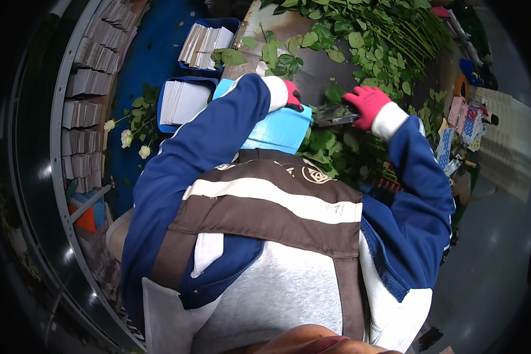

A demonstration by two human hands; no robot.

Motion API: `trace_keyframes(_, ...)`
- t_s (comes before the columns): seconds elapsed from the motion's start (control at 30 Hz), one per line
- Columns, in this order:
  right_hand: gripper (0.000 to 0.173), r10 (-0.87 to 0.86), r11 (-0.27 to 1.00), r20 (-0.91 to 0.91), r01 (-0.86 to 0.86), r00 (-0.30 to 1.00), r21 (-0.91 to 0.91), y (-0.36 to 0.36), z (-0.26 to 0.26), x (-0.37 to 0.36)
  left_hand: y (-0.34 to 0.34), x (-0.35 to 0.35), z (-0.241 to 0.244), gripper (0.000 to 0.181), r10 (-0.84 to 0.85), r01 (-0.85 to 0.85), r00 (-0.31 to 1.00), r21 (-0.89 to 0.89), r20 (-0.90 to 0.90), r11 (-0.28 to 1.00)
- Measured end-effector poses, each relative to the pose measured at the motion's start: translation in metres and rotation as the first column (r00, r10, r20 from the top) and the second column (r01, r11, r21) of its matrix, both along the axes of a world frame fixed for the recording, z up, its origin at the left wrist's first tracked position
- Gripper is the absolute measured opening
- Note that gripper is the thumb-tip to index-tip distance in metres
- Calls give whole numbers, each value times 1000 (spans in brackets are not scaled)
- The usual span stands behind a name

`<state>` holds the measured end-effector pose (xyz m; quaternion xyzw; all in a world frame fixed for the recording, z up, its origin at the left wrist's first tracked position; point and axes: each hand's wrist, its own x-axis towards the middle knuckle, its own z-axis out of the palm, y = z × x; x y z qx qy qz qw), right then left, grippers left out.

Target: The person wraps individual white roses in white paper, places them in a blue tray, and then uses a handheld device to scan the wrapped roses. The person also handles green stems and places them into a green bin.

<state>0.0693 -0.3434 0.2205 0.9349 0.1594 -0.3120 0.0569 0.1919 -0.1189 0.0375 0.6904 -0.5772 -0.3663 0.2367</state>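
Both my hands wear pink gloves. My left hand [293, 95], fingers curled, is at the upper edge of a light blue corrugated plastic sheet [276, 128] that lies before my chest; my forearm crosses over it. What the fingers grip there is partly hidden. Just right of the sheet, my right hand [366, 106] has its fingers spread at the end of a clear, box-like object [335, 115]; whether it holds this I cannot tell. A loose green leaf [335, 94] lies beside the fingers. Leafy stems [327, 152] are below the clear object.
Cut leafy stems [394, 31] cover the far right of the metal table [312, 73]. Left stand two blue bins [186, 79] [232, 24] of cards or sleeves. White roses [126, 138] lie further left, near a rack [64, 88] of more paper stacks. Small tools and trays hang at right.
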Motion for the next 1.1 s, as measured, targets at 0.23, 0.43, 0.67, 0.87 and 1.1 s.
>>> trace_keyframes(0.23, 53, -78, 997, -36, 77, 996, -22, 42, -20, -31, 24, -48, 67, 31, 302, -314, 946, 109, 116, 943)
trace_keyframes(0.43, 55, -257, 966, 168, 248, 952, 75, 25, -37, -38, 26, -62, 84, 35, 488, -489, 744, -127, 456, 863)
trace_keyframes(0.67, 46, -648, -525, -752, 646, 119, 554, 69, -94, -118, 121, -100, 64, 55, 412, -183, 801, -477, 434, 860)
trace_keyframes(0.87, 29, -253, -715, -967, 668, 29, 207, 144, -135, -150, 150, -122, 22, 54, 185, 131, 786, -451, 590, 883)
trace_keyframes(1.1, 49, -530, -161, -657, 697, 536, 698, 68, 0, -119, 90, -85, 150, 99, 50, 51, 850, -177, 524, 983)
